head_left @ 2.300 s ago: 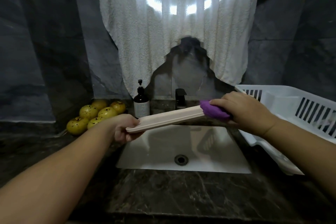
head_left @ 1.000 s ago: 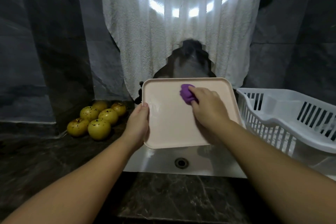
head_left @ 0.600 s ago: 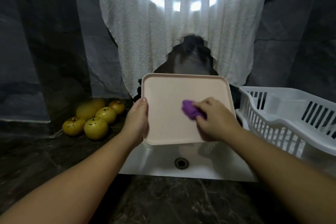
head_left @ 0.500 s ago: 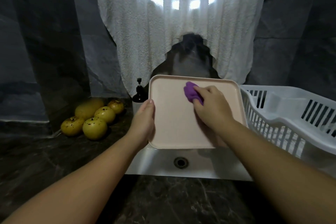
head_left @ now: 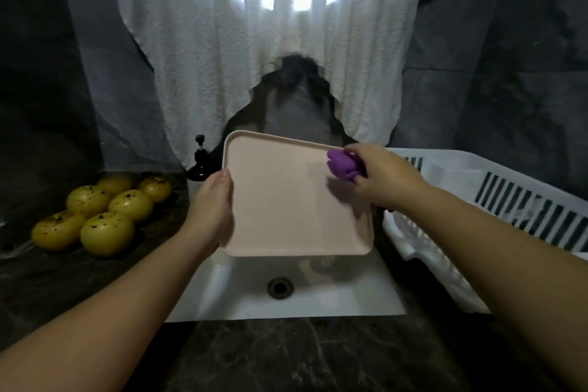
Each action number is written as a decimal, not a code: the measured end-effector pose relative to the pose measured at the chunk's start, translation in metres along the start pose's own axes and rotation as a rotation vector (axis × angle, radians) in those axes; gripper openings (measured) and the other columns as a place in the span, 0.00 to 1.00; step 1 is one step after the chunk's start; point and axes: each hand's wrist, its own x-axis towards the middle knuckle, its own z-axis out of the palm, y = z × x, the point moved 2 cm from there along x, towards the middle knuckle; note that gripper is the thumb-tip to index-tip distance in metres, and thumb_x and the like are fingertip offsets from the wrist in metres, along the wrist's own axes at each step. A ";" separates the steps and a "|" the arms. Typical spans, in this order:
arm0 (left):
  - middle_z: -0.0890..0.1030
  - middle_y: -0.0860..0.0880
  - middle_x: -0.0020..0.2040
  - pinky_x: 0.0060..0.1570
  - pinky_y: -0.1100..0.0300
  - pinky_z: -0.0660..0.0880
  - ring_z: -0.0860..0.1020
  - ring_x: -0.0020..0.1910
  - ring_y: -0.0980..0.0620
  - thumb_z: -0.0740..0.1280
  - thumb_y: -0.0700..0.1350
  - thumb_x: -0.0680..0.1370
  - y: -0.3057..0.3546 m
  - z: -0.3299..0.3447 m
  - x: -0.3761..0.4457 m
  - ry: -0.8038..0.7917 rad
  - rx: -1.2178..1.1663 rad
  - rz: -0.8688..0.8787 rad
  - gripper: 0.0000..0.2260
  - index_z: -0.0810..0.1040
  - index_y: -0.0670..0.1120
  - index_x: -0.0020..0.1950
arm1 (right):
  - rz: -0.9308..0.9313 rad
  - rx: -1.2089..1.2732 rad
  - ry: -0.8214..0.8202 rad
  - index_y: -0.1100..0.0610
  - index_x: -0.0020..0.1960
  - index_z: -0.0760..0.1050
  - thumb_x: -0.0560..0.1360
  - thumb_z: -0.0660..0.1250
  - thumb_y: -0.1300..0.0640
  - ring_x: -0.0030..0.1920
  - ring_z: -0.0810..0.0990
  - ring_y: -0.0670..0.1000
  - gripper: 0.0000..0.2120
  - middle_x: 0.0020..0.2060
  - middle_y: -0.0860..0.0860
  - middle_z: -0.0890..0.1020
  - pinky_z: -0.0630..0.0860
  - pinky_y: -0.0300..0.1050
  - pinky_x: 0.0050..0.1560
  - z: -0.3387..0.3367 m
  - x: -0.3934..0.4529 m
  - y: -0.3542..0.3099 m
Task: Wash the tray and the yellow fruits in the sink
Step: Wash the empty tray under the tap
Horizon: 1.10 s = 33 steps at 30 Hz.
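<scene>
A pale pink tray [head_left: 286, 210] is tilted up towards me above the white sink [head_left: 334, 293]. My left hand [head_left: 213, 207] grips its left edge. At the tray's upper right corner my right hand [head_left: 381, 178] holds a purple sponge [head_left: 342, 165] against the surface. Several yellow fruits [head_left: 101, 210] with dark specks lie in a cluster on the dark counter to the left of the sink.
A white slotted dish rack [head_left: 496, 200] stands on the counter right of the sink. A dark soap pump bottle [head_left: 199, 162] peeks out behind the tray's left edge. A white towel [head_left: 254, 57] hangs on the wall. Dark marble counter [head_left: 302, 356] runs along the front.
The tray was turned from flat to face me. The sponge has been rubbed about its surface and has now slid to the upper right corner. The left hand keeps its grip.
</scene>
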 end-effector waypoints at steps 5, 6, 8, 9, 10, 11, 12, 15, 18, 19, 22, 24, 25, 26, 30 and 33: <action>0.82 0.59 0.46 0.43 0.58 0.70 0.79 0.49 0.55 0.56 0.60 0.86 -0.017 0.026 -0.007 -0.058 0.063 -0.037 0.11 0.77 0.61 0.54 | 0.097 -0.117 -0.070 0.46 0.67 0.77 0.75 0.70 0.59 0.46 0.77 0.53 0.21 0.52 0.53 0.80 0.73 0.49 0.46 -0.029 0.026 0.055; 0.82 0.60 0.45 0.43 0.58 0.71 0.79 0.48 0.56 0.56 0.60 0.86 -0.021 0.030 -0.007 -0.058 0.051 -0.044 0.12 0.78 0.63 0.51 | 0.113 -0.148 -0.081 0.46 0.68 0.76 0.77 0.70 0.56 0.46 0.75 0.52 0.20 0.51 0.53 0.77 0.70 0.47 0.46 -0.030 0.028 0.065; 0.83 0.65 0.40 0.41 0.60 0.69 0.79 0.47 0.57 0.57 0.60 0.85 -0.024 0.035 -0.008 -0.045 0.038 -0.054 0.14 0.78 0.68 0.44 | 0.144 -0.185 -0.098 0.47 0.68 0.76 0.79 0.68 0.51 0.45 0.74 0.52 0.17 0.50 0.53 0.75 0.68 0.45 0.43 -0.031 0.031 0.083; 0.83 0.67 0.38 0.40 0.60 0.69 0.79 0.46 0.57 0.57 0.60 0.85 -0.025 0.037 -0.007 -0.041 0.028 -0.062 0.15 0.78 0.70 0.43 | 0.154 -0.192 -0.094 0.48 0.66 0.77 0.79 0.68 0.51 0.42 0.74 0.51 0.16 0.47 0.52 0.76 0.68 0.44 0.40 -0.031 0.032 0.090; 0.83 0.67 0.38 0.41 0.59 0.70 0.80 0.47 0.56 0.57 0.61 0.84 -0.027 0.039 -0.005 -0.043 0.011 -0.071 0.14 0.78 0.70 0.43 | 0.161 -0.201 -0.085 0.49 0.64 0.78 0.79 0.67 0.51 0.40 0.73 0.50 0.14 0.43 0.50 0.75 0.67 0.44 0.37 -0.031 0.034 0.095; 0.83 0.66 0.39 0.41 0.58 0.71 0.81 0.48 0.54 0.57 0.61 0.84 -0.028 0.041 -0.003 -0.049 -0.004 -0.076 0.14 0.79 0.70 0.44 | 0.167 -0.219 -0.074 0.51 0.63 0.80 0.79 0.67 0.52 0.39 0.73 0.50 0.13 0.42 0.50 0.76 0.66 0.45 0.36 -0.031 0.036 0.099; 0.83 0.66 0.40 0.42 0.57 0.71 0.81 0.49 0.53 0.57 0.62 0.83 -0.029 0.043 0.000 -0.051 -0.014 -0.072 0.14 0.79 0.72 0.44 | 0.178 -0.242 -0.062 0.52 0.63 0.80 0.79 0.67 0.53 0.40 0.74 0.52 0.13 0.43 0.52 0.78 0.67 0.45 0.38 -0.031 0.039 0.103; 0.84 0.65 0.42 0.44 0.56 0.73 0.82 0.50 0.52 0.57 0.60 0.84 -0.032 0.048 0.008 -0.061 -0.043 -0.054 0.16 0.80 0.74 0.42 | 0.260 -0.247 0.060 0.55 0.63 0.79 0.78 0.68 0.55 0.50 0.78 0.60 0.14 0.55 0.60 0.80 0.70 0.47 0.46 -0.033 0.047 0.113; 0.86 0.62 0.43 0.48 0.54 0.76 0.83 0.51 0.51 0.57 0.59 0.84 -0.038 0.053 0.015 -0.078 -0.071 -0.051 0.16 0.81 0.73 0.43 | 0.389 -0.198 0.143 0.57 0.50 0.75 0.76 0.72 0.54 0.43 0.75 0.56 0.08 0.48 0.58 0.79 0.69 0.46 0.40 -0.033 0.054 0.123; 0.86 0.61 0.44 0.49 0.54 0.76 0.83 0.51 0.51 0.57 0.59 0.84 -0.040 0.053 0.017 -0.078 -0.076 -0.050 0.16 0.82 0.72 0.43 | 0.430 -0.194 0.104 0.56 0.45 0.73 0.75 0.73 0.52 0.40 0.74 0.53 0.11 0.45 0.56 0.78 0.67 0.46 0.36 -0.032 0.056 0.127; 0.85 0.63 0.42 0.46 0.56 0.74 0.83 0.51 0.52 0.58 0.59 0.85 -0.045 0.056 0.022 -0.070 -0.090 -0.066 0.16 0.82 0.71 0.43 | 0.544 -0.145 -0.025 0.56 0.44 0.72 0.74 0.75 0.47 0.36 0.71 0.49 0.17 0.42 0.54 0.77 0.63 0.44 0.31 -0.031 0.065 0.138; 0.85 0.63 0.43 0.46 0.56 0.74 0.83 0.51 0.52 0.58 0.59 0.85 -0.049 0.057 0.025 -0.073 -0.101 -0.070 0.16 0.82 0.70 0.43 | 0.601 -0.106 -0.033 0.58 0.49 0.73 0.74 0.74 0.43 0.37 0.73 0.52 0.19 0.40 0.54 0.75 0.66 0.45 0.32 -0.032 0.072 0.141; 0.85 0.63 0.43 0.46 0.56 0.75 0.83 0.51 0.53 0.59 0.59 0.85 -0.050 0.058 0.027 -0.073 -0.109 -0.072 0.16 0.82 0.69 0.43 | 0.616 -0.094 0.001 0.59 0.51 0.74 0.75 0.74 0.43 0.38 0.74 0.53 0.20 0.40 0.54 0.75 0.66 0.46 0.31 -0.033 0.076 0.142; 0.85 0.64 0.43 0.46 0.57 0.74 0.83 0.51 0.53 0.59 0.59 0.85 -0.051 0.058 0.029 -0.073 -0.113 -0.073 0.15 0.82 0.69 0.43 | 0.618 -0.096 0.047 0.59 0.52 0.74 0.76 0.73 0.43 0.38 0.74 0.54 0.20 0.40 0.54 0.75 0.66 0.46 0.31 -0.034 0.079 0.143; 0.85 0.65 0.44 0.44 0.57 0.74 0.82 0.50 0.55 0.59 0.61 0.84 -0.054 0.058 0.034 -0.070 -0.115 -0.060 0.13 0.81 0.69 0.44 | 0.532 -0.183 0.153 0.59 0.55 0.71 0.79 0.68 0.53 0.43 0.76 0.57 0.11 0.44 0.56 0.75 0.67 0.46 0.32 -0.029 0.087 0.144; 0.86 0.64 0.45 0.45 0.57 0.74 0.83 0.49 0.56 0.59 0.61 0.83 -0.055 0.057 0.037 -0.078 -0.119 -0.054 0.12 0.81 0.68 0.46 | 0.453 -0.235 0.288 0.58 0.51 0.68 0.80 0.65 0.61 0.43 0.74 0.56 0.05 0.46 0.57 0.74 0.70 0.49 0.38 -0.030 0.091 0.139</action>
